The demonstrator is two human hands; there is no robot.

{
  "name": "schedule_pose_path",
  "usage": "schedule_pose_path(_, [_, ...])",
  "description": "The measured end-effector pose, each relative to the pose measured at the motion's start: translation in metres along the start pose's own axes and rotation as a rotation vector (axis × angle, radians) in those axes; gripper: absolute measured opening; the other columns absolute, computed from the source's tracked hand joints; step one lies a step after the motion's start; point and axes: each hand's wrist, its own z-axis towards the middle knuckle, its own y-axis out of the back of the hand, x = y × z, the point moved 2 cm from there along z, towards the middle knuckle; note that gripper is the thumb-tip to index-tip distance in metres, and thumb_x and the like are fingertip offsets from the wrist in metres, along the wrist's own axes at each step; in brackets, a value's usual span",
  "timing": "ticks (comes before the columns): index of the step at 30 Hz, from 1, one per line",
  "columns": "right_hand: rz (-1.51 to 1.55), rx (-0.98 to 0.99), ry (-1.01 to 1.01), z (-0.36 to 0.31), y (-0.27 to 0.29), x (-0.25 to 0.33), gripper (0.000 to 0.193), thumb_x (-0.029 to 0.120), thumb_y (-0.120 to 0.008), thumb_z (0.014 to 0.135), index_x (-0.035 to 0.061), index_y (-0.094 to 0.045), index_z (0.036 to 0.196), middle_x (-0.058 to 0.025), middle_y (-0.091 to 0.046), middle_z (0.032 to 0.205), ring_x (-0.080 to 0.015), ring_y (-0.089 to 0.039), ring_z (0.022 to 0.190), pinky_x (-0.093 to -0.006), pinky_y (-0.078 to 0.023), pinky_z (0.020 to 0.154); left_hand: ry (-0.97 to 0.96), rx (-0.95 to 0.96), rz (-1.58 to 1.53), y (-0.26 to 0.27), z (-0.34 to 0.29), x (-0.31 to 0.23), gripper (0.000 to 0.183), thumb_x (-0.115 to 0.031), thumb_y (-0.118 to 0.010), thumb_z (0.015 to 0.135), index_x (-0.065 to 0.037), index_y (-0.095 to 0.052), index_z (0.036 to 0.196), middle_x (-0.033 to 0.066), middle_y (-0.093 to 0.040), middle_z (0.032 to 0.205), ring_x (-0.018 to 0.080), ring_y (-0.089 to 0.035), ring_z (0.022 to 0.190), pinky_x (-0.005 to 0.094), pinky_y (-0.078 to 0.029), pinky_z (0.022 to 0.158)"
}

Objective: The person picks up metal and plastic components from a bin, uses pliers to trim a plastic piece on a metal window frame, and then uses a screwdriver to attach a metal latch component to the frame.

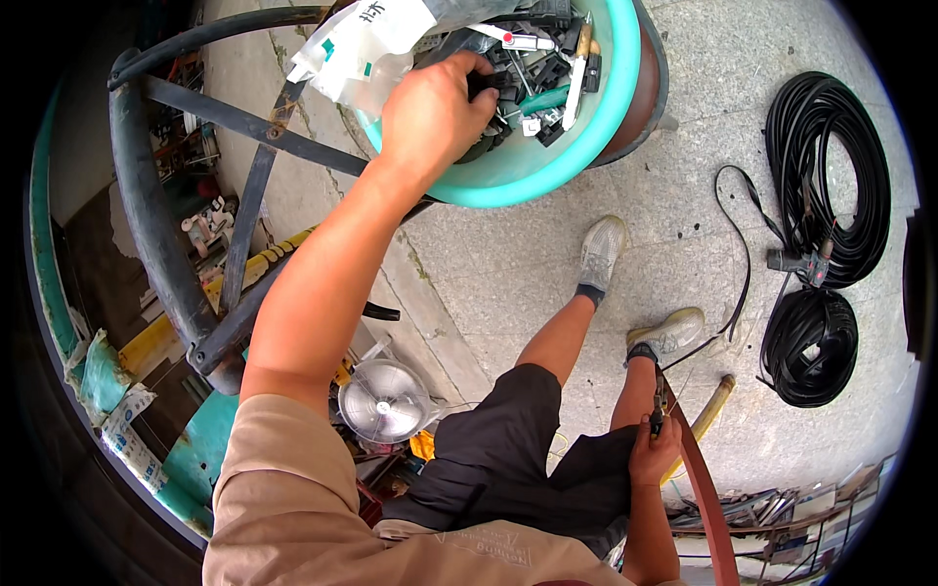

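My left hand (437,105) reaches into a light green plastic basin (576,161) at the top. Its fingers curl in among black plastic parts (549,70); what they grip is hidden. Close by in the basin lie a wooden-handled tool (583,44), a green-handled tool (545,101) and a white-and-red piece (528,42). A white plastic bag (357,44) hangs over the basin's left rim. At the lower right, my right hand (655,454) is closed around what looks like a pair of pliers (658,415), held upright beside my knee.
Coils of black cable (782,146) lie on the floor at right, with a dark power tool (806,264) between them. A dark metal frame (156,186) stands at left, near a round fan (386,402). A reddish-brown bar (699,479) runs beside my right hand.
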Motion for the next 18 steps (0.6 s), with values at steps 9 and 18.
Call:
schedule_pose_path(9, [-0.003,-0.015,0.000,-0.001,0.000,-0.003,0.027,0.022,-0.075,0.106,-0.0025,-0.066,0.102,-0.0250,-0.063,0.097,-0.0511,-0.063,0.093,-0.0596,-0.049,0.080,0.067,-0.195,-0.039,-0.001,0.000,0.010,0.027,-0.030,-0.077,0.103,-0.006,-0.080,0.114,0.0189,-0.077,0.081,0.0391,-0.077,0.077,0.0478,-0.059,0.075])
schedule_pose_path(18, [0.001,-0.003,-0.003,0.002,0.003,0.000,0.027,0.022,-0.075,0.106,-0.0033,-0.066,0.103,-0.0257,-0.063,0.097,-0.0518,-0.063,0.094,-0.0599,-0.049,0.079,-0.115,0.186,0.142,0.012,-0.015,-0.002,0.022,-0.033,-0.073,0.101,-0.014,-0.084,0.108,0.0167,-0.078,0.084,0.0403,-0.077,0.082,0.0503,-0.062,0.080])
